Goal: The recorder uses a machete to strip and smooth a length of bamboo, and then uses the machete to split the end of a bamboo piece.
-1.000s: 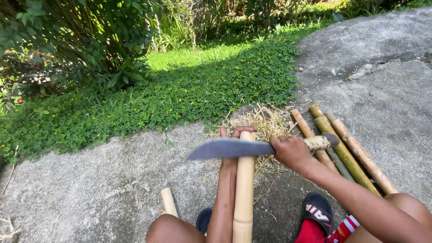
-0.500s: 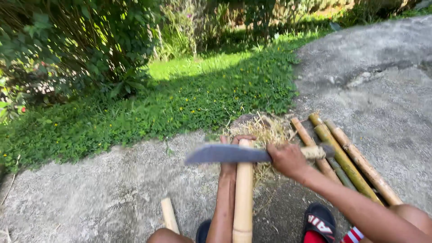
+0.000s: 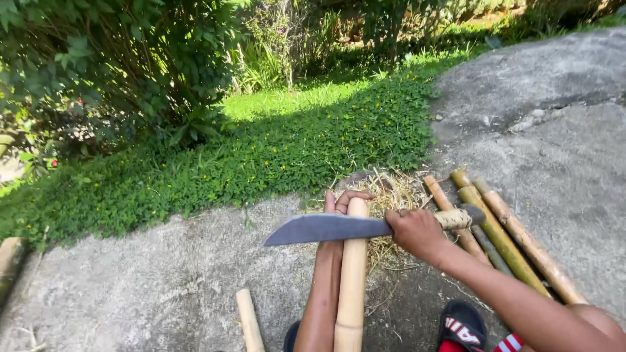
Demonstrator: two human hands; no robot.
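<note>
My left hand wraps around the far end of a pale bamboo stick that runs along my forearm toward me. In my right hand is the wrapped handle of a broad, dark machete. Its blade lies crosswise over the bamboo stick and my left wrist, tip pointing left. Dry straw-like shavings lie on the stone just beyond both hands.
Several bamboo poles lie side by side on the grey rock to the right. A short bamboo piece lies at lower left. A sandalled foot is below. Low green plants and bushes border the rock.
The machete blade has come a little lower and nearer to the bamboo stick. My left hand keeps its hold on the stick's end. The view has tilted slightly.
</note>
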